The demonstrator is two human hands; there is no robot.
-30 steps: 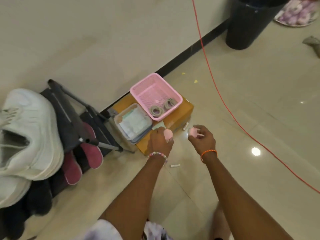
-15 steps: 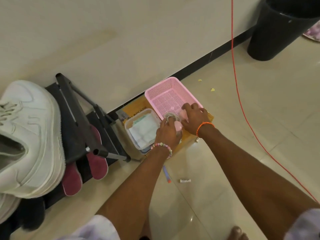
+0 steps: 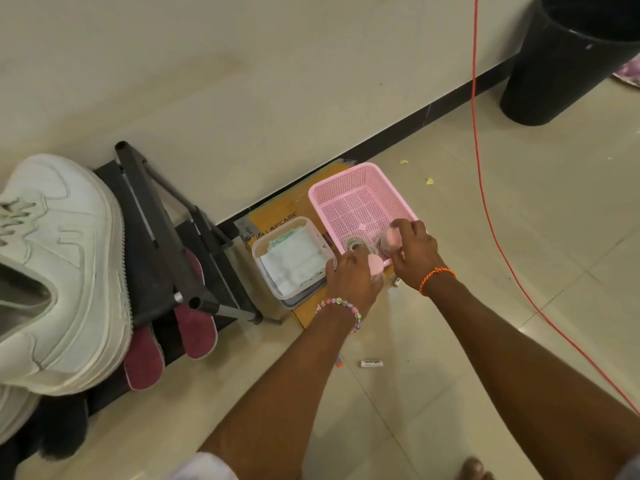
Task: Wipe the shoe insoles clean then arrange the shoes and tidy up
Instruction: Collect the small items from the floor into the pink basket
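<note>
Compared with half a second back, the right hand (image 3: pixel 414 251) has lifted a bit and now shows a small pink round thing (image 3: pixel 392 239) pinched in its fingers over the near right corner of the pink basket (image 3: pixel 349 188). The left hand (image 3: pixel 353 277) hasn't really gone anywhere; it's at the basket's near edge, curled around another pink piece (image 3: pixel 375 268).

So this looks like the tidy-up part: small bits going into the basket, next to the tape rolls (image 3: pixel 360 244) already in there. Best bet is to lower each piece right in before letting go, since the basket sits on a cardboard box (image 3: pixel 277 216) and could tip or slide.

The shoes are off to the left: a white sneaker (image 3: pixel 59 268) on top of the dark rack (image 3: pixel 156 233), with maroon insoles (image 3: pixel 197 327) poking out below. The wipes tub (image 3: pixel 294 261) sits just left of the basket.
</note>
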